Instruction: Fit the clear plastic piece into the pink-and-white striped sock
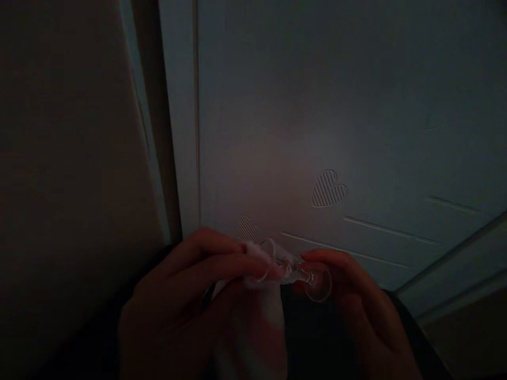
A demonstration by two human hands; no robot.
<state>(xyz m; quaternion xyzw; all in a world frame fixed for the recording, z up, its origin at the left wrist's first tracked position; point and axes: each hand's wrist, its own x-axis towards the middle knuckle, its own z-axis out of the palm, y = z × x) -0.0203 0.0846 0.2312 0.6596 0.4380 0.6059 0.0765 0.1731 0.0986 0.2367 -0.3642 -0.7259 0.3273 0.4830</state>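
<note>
Light very dim; outlines readable, fine detail lost in shadow. Specimen: a small stemmed glass, clear and colourless, held in the air between the two hands, low and just right of centre in the view. It lies on its side, tilted slightly, mouth toward the left, round foot toward the right and a little lower. The rim shows as a thin pale curve; the bowl is short and see-through, with bright glints where it narrows into the stem. The stem catches a few small highlights. The foot is a thin disc, seen as a faint ring, with reddish tones of the fingers showing near and through it. Contents or marks on the glass: cannot tell.

Left hand: fingers pinched together on a soft cloth, pale with pinkish patches, its upper part bunched at the mouth of the glass, the rest hanging below. Fingertips sit at the rim; how far they enter the bowl is unclear. Right hand: narrow grip on the glass at the stem and foot, fingers curled about that end; thumb contact is lost in the dark.

Behind: a pale panel with grooved lines and two striped hearts, the larger heart upper right of the glass
</note>
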